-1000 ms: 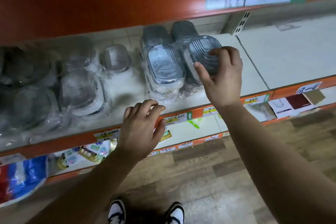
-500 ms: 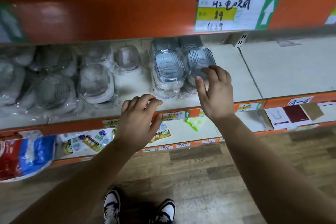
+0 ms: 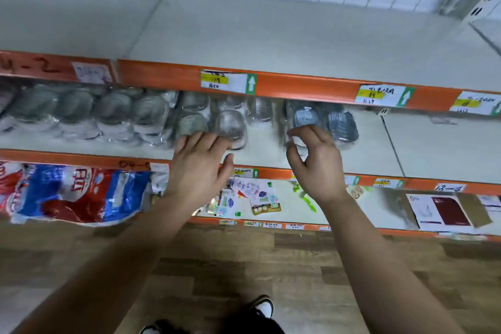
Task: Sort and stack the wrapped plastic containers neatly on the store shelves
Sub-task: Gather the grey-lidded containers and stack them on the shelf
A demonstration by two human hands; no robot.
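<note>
As both hover, left hand [image 3: 199, 171] spread by clear container [image 3: 230, 126], right hand [image 3: 318, 164] half-curled.

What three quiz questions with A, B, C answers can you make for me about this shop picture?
1. Where is the red-and-blue bag?
A) on the floor
B) just below the containers
C) on the top shelf

2. What colour are the shelf edges?
A) green
B) purple
C) orange

3. How is the right hand?
A) open, holding nothing
B) holding a bag
C) in a glove

Answers:
1 B, because the bag lies one level under the containers.
2 C, because each shelf edge in view is orange.
3 A, because the right hand is bare, with its fingers spread around nothing.
</note>
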